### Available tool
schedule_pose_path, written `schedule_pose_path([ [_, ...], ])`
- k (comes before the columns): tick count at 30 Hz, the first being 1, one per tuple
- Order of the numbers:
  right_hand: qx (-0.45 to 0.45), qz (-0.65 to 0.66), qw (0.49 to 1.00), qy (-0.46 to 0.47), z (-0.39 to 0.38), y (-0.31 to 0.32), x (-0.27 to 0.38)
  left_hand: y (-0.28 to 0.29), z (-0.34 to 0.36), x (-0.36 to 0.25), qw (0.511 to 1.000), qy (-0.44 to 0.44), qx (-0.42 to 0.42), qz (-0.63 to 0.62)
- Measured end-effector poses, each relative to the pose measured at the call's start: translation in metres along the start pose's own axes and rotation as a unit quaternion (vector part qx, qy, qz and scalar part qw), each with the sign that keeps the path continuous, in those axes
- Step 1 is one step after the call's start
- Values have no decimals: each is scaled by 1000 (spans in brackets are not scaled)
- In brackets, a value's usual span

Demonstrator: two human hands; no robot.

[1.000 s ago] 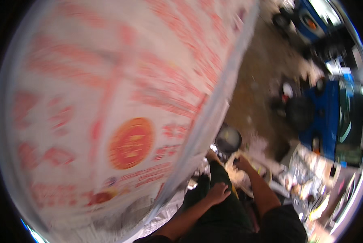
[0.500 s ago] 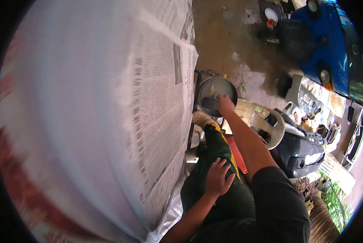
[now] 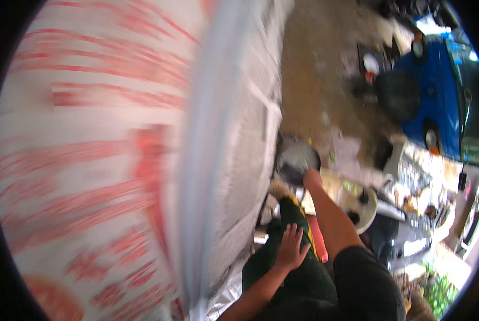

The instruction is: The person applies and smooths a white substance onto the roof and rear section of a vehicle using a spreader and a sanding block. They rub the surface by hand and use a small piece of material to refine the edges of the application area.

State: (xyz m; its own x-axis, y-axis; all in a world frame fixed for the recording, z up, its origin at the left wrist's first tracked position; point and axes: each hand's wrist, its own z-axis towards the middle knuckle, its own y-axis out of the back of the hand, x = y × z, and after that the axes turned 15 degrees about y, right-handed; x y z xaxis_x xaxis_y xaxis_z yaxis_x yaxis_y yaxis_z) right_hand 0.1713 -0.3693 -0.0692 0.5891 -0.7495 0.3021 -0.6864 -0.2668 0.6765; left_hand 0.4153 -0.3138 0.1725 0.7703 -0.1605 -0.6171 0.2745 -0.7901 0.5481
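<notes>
My right hand (image 3: 312, 178) reaches down to a round dark bucket (image 3: 315, 160) on the ground, its closed fingers at the near rim. Motion smears them, and what they hold cannot be made out. Inside the bucket the surface looks greyish and shiny, perhaps water. My left hand (image 3: 291, 248) lies on my dark green trousers (image 3: 266, 267) with the fingers spread and nothing in it.
A large panel covered with red-printed paper (image 3: 95, 134) and newsprint fills the left side. A pale plastic chair (image 3: 369, 209) stands right of the bucket, with a dark car bumper (image 3: 386, 235) behind it. A blue vehicle (image 3: 440, 96) is at the far right.
My view has swung, so more red-printed paper shows and the bucket appears lower. The dark grey flat piece seen at my right hand is no longer distinct. My left hand stays on my trousers.
</notes>
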Motion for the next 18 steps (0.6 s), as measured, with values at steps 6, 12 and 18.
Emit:
schedule_pose_path([
  [6, -67, -5, 993, 97, -113, 92, -15, 8, -71, 14, 996, -20, -52, 64],
  [12, -49, -78, 986, 137, -207, 234, 26, 89, -183, 30, 989, 95, 106, 47],
  [18, -47, -106, 982, 150, -229, 279, 41, 200, -209, 43, 970, 232, 8, -75],
])
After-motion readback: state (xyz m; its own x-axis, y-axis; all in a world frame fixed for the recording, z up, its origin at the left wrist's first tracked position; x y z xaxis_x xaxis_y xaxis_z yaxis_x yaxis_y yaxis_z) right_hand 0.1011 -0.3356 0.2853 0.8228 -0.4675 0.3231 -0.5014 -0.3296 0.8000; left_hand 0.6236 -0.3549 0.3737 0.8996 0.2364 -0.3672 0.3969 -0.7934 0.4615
